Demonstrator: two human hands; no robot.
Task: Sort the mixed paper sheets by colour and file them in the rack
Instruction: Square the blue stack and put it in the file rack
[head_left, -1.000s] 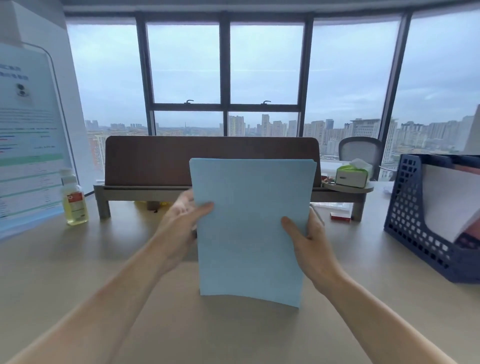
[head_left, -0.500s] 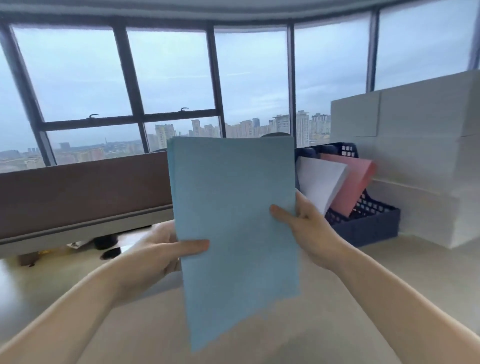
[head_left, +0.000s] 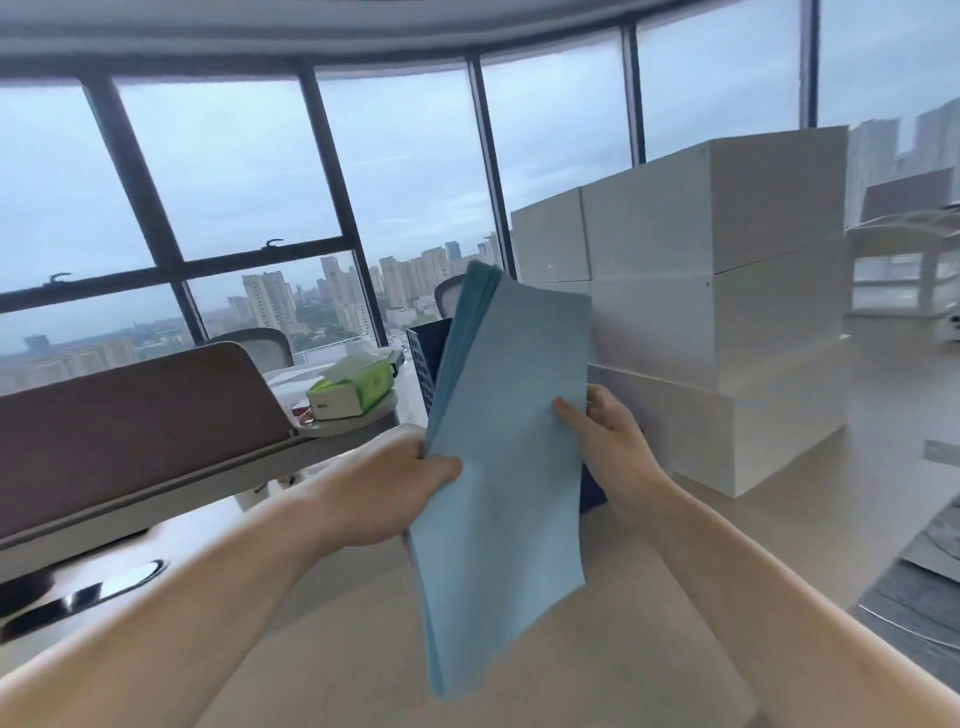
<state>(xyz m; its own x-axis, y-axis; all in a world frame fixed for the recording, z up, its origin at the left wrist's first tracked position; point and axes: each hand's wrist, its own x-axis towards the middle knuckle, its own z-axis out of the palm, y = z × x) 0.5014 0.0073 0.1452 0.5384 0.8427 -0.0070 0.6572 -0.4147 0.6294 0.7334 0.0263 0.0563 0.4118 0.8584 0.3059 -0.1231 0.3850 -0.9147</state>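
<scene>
A stack of light blue paper sheets (head_left: 511, 447) stands upright above the desk, tilted and turned edge-on toward the left. My left hand (head_left: 400, 483) grips its left edge, thumb on the front. My right hand (head_left: 605, 441) holds the right edge, thumb on the front and fingers behind. The dark blue perforated file rack (head_left: 427, 364) stands right behind the sheets; only its left wall and a lower corner show, and its contents are hidden by the paper.
White stacked boxes (head_left: 727, 312) rise to the right of the rack. A brown-backed desk shelf (head_left: 130, 431) runs along the left, with a green tissue pack (head_left: 353, 389) on its round end. Beige desk surface (head_left: 337, 649) lies below my arms.
The view has swung right, and both hands have carried the blue stack toward the rack. It now covers the white and pink sheets seen in the rack half a second ago.
</scene>
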